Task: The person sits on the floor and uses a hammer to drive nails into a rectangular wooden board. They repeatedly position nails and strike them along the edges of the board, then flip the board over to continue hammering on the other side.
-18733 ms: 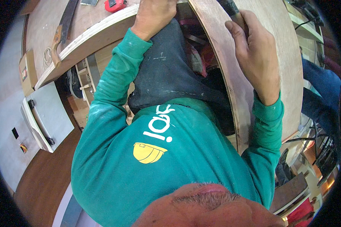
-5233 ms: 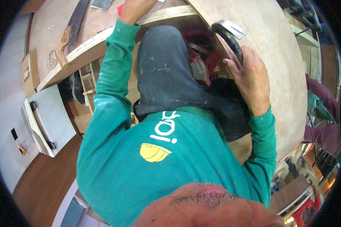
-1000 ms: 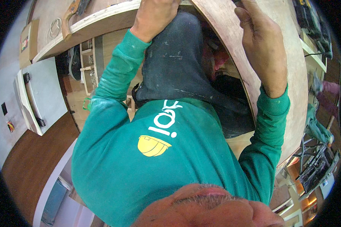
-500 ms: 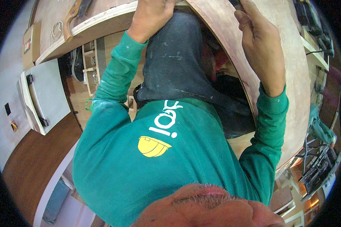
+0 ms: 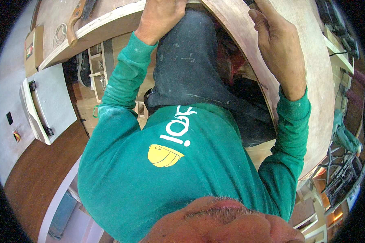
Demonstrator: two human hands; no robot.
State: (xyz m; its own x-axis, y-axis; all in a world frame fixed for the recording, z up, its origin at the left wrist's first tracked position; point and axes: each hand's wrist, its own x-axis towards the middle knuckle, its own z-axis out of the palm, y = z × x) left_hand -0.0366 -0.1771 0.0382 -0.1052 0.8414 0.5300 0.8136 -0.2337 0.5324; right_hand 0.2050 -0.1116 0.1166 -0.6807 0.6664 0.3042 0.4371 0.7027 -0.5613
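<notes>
My left hand (image 5: 161, 18) is at the upper edge of the view, by the edge of a pale plywood board (image 5: 109, 20). Its fingers run out of the picture, so what they hold or touch is hidden. On the right, my right hand (image 5: 282, 48) is above a wide, curved-looking wooden panel (image 5: 312, 77). Its thumb and fingers are closed around a small dark thing (image 5: 249, 2) that is mostly cut off by the top edge; its kind cannot be made out.
A handsaw with a wooden handle (image 5: 74, 24) lies on the plywood at upper left, beside a coil of thin cord (image 5: 60, 34) and a cardboard box (image 5: 34, 50). A white panel with dark hinges (image 5: 54, 99) stands at left. Black cases (image 5: 334, 20) are at far right.
My right hand has shifted very slightly, and the whole view has tilted a little. My left hand keeps its place by the board edge.
</notes>
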